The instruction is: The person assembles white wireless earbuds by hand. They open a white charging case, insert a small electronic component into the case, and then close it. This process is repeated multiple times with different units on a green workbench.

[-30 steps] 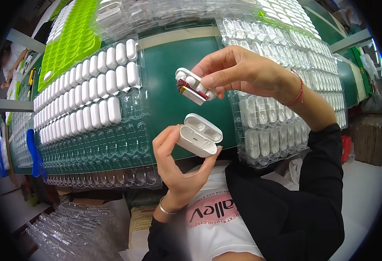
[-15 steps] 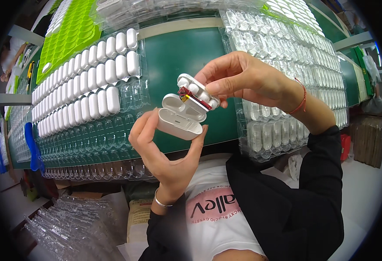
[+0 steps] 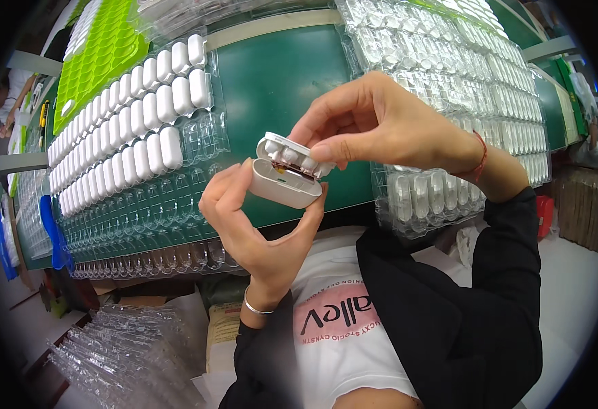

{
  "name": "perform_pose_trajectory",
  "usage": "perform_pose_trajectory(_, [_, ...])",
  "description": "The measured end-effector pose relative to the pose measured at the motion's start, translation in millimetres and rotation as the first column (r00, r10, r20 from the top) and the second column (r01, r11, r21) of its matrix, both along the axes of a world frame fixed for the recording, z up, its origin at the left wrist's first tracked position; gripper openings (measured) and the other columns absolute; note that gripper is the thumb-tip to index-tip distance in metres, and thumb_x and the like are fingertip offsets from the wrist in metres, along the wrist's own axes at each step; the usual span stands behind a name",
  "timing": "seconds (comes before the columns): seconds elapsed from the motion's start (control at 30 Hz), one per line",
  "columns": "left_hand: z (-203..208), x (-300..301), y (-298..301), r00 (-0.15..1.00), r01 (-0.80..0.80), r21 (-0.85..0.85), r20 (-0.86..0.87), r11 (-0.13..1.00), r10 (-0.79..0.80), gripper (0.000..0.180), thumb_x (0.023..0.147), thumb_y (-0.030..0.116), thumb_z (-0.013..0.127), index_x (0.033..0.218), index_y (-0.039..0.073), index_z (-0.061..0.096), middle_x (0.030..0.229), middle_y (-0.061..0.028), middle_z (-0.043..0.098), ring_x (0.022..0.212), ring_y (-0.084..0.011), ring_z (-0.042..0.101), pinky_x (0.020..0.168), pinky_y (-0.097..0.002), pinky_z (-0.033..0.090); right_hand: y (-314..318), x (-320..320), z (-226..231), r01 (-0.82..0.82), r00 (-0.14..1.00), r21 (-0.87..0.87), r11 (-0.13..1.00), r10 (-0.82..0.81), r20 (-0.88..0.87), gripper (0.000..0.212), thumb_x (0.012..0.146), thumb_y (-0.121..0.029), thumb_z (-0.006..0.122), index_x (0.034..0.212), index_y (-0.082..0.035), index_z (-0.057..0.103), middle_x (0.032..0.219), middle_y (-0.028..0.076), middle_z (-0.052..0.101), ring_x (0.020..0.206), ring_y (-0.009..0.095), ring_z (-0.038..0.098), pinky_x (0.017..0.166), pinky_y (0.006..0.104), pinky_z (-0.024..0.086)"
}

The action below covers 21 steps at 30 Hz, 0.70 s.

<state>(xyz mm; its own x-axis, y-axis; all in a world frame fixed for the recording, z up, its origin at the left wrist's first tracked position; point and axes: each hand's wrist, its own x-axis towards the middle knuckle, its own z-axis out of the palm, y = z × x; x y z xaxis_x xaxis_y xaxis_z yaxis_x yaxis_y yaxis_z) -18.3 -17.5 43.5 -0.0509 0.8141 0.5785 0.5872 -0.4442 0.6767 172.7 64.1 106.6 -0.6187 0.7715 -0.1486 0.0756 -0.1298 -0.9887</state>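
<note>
My left hand (image 3: 266,255) is closed round the outer shell of a white earbud charging case (image 3: 284,192), thumb at one end and fingers at the other. The shell is tilted, with its open side facing away from me. My right hand (image 3: 391,129) pinches one end of the case's white inner insert (image 3: 290,153). The insert now sits partly inside the shell, still at an angle. Some red circuit board and a bit of yellow show in the gap between them; the rest of the board is hidden.
White closed cases (image 3: 128,121) stand in rows in a clear plastic tray on the left. Behind them lies a bright green tray (image 3: 101,75). Stacked clear trays (image 3: 442,102) with pieces cover the right of the green table (image 3: 278,68). A yellow cutter (image 3: 44,114) lies far left.
My right hand has lowered the insert to the left, into the shell, so most of the red board is covered. My left hand still holds the shell in nearly the same place.
</note>
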Motion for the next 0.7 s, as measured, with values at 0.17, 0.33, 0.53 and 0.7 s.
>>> perform_pose_trajectory(0.17, [2.0, 0.0, 2.1, 1.000, 0.028, 0.068, -0.007, 0.997, -0.028, 0.077, 0.058, 0.004, 0.090, 0.124, 0.002, 0.051, 0.111, -0.0133, 0.053, 0.107, -0.0315, 0.053, 0.090, -0.0433, 0.044, -12.3, -4.9, 0.9, 0.008, 0.999, 0.224, 0.975, -0.017, 0.037, 0.018, 0.086, -0.002, 0.067, 0.101, 0.007, 0.070, 0.090, 0.012, 0.072, 0.084, 0.016, 0.069, 0.082, 0.0295, 0.056])
perform_pose_trajectory(0.33, [-2.9, 0.6, 1.7, 1.000, -0.010, 0.146, 0.001, 0.989, 0.010, 0.076, 0.059, 0.002, 0.089, 0.124, 0.003, 0.051, 0.110, -0.0124, 0.053, 0.105, -0.0311, 0.053, 0.089, -0.0437, 0.044, -18.0, -10.2, 3.0, -0.013, 0.993, 0.390, 0.921, -0.033, 0.110, 0.015, 0.084, 0.000, 0.067, 0.097, 0.006, 0.070, 0.090, 0.015, 0.072, 0.081, 0.019, 0.069, 0.079, 0.0308, 0.056])
perform_pose_trajectory(0.53, [-0.9, 0.7, 3.6, 0.999, -0.008, 0.143, -0.040, 0.990, 0.014, 0.074, 0.059, 0.002, 0.088, 0.124, 0.003, 0.052, 0.109, -0.0121, 0.053, 0.103, -0.0308, 0.052, 0.088, -0.0434, 0.043, -21.0, -13.2, -3.5, 0.018, 0.989, 0.525, 0.851, -0.094, 0.117, 0.014, 0.082, -0.001, 0.069, 0.096, 0.003, 0.072, 0.087, 0.014, 0.071, 0.075, 0.022, 0.068, 0.069, 0.0311, 0.054])
perform_pose_trajectory(0.7, [-3.1, 1.5, 3.6, 0.999, -0.021, 0.131, -0.047, 0.991, 0.027, 0.074, 0.059, 0.003, 0.089, 0.123, 0.003, 0.052, 0.109, -0.0124, 0.053, 0.102, -0.0304, 0.052, 0.087, -0.0430, 0.042, -18.8, -13.8, -11.6, 0.057, 0.994, 0.500, 0.864, -0.096, 0.053, 0.014, 0.082, -0.002, 0.070, 0.095, 0.003, 0.072, 0.084, 0.014, 0.070, 0.071, 0.024, 0.066, 0.064, 0.0316, 0.052])
